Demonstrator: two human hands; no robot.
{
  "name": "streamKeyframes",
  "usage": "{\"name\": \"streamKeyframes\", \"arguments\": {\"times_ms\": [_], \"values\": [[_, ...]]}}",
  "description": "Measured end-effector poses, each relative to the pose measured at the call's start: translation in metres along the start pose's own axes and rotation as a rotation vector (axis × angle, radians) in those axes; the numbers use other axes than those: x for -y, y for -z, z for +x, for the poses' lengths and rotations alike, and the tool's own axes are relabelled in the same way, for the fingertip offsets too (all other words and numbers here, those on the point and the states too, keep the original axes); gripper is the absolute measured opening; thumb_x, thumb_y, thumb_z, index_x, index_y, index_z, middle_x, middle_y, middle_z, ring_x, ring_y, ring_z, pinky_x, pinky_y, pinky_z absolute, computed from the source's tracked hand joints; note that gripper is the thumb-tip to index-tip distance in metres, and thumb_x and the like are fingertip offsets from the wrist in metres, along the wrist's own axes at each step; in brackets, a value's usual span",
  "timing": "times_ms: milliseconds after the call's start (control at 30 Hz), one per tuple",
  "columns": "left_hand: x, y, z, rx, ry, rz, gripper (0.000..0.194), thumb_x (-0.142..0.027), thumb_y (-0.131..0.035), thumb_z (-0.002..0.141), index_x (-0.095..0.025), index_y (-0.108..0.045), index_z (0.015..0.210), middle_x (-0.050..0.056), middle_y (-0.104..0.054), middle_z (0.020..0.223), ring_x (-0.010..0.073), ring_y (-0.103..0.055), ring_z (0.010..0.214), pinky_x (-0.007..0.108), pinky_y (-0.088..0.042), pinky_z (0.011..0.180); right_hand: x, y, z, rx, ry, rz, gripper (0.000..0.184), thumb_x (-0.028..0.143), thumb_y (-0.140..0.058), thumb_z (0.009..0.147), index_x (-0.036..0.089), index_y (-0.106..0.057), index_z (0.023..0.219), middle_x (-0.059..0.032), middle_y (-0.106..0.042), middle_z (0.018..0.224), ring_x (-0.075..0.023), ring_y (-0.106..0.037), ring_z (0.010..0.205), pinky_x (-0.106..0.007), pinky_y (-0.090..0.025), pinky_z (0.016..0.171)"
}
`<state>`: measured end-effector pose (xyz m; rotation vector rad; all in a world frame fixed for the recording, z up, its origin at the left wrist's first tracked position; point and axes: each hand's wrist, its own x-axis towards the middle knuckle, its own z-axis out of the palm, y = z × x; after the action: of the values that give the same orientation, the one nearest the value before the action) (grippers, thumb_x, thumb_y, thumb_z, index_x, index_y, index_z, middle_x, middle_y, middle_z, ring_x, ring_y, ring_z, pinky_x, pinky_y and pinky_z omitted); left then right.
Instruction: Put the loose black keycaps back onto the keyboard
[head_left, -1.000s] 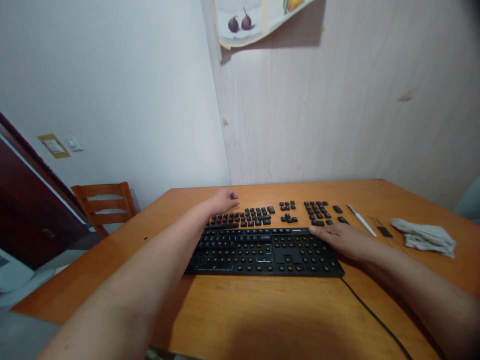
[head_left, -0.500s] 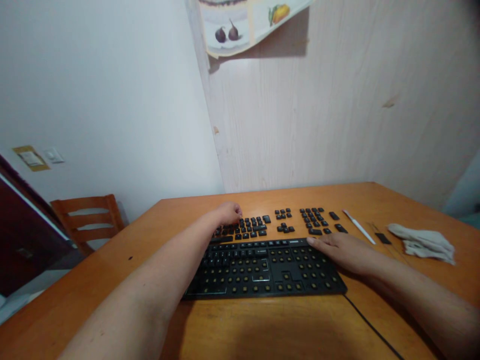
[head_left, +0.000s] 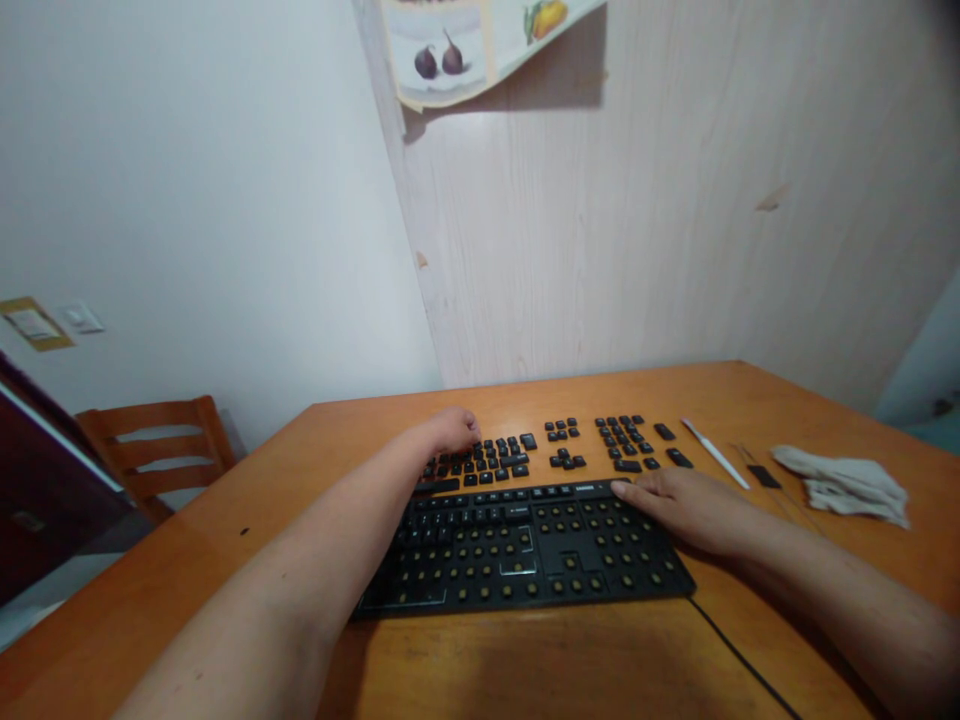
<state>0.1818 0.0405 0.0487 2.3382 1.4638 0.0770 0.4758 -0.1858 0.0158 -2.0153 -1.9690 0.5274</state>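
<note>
A black computer keyboard (head_left: 551,600) lies on the table, many of its key positions bare, with keycaps still fitted in the upper left rows. Behind it, loose black keycaps (head_left: 491,458) are laid out in rows, grouped much as on a keyboard. My left hand (head_left: 454,430) is over the left group, fingers curled together; whatever is in them is hidden. My left forearm covers part of the keyboard's left side. At the keyboard's upper right edge, my right hand (head_left: 679,503) grips it, thumb on top; its other fingers are partly hidden.
To the right lie a white pen-like stick (head_left: 715,453), a small black-handled tool with thin wires (head_left: 763,476) and a crumpled pale cloth glove (head_left: 844,485). A cable (head_left: 739,655) runs from the keyboard toward the front. A wooden chair (head_left: 154,445) stands left of the table (head_left: 525,665).
The camera view has shifted slightly. Both hands stay in nearly the same places, the left over the keycaps and the right on the keyboard's edge.
</note>
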Motion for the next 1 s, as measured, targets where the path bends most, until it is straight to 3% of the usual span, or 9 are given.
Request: {"name": "streamKeyframes", "arguments": {"times_ms": [267, 600, 1000], "values": [[-0.002, -0.001, 0.003, 0.008, 0.02, -0.075, 0.008, -0.018, -0.06, 0.071, -0.016, -0.067, 0.075, 0.003, -0.066, 0.072, 0.0142, -0.056, 0.066, 0.025, -0.04, 0.06, -0.001, -0.001, 0.001, 0.007, 0.001, -0.026, 0.069, 0.075, -0.026, 0.093, 0.023, -0.065, 0.071, -0.007, -0.07, 0.074, -0.0246, -0.063, 0.071, -0.033, -0.04, 0.063], [0.0, 0.004, -0.004, 0.117, 0.007, -0.138, 0.009, -0.023, -0.062, 0.068, -0.017, -0.064, 0.074, 0.0, -0.061, 0.064, 0.0124, -0.051, 0.059, 0.025, -0.038, 0.057, 0.0, -0.001, -0.001, 0.008, -0.001, -0.022, 0.068, 0.074, -0.027, 0.093, 0.023, -0.068, 0.074, -0.0072, -0.071, 0.075, -0.025, -0.063, 0.072, -0.033, -0.04, 0.064], [0.013, -0.002, 0.007, 0.031, 0.012, -0.132, 0.019, -0.014, -0.062, 0.067, -0.015, -0.068, 0.084, 0.003, -0.068, 0.076, 0.0123, -0.056, 0.065, 0.022, -0.04, 0.058, -0.001, 0.0, 0.0, 0.014, -0.013, -0.027, 0.067, 0.074, -0.027, 0.094, 0.023, -0.064, 0.072, -0.0064, -0.07, 0.074, -0.0244, -0.063, 0.071, -0.033, -0.038, 0.062]]}}
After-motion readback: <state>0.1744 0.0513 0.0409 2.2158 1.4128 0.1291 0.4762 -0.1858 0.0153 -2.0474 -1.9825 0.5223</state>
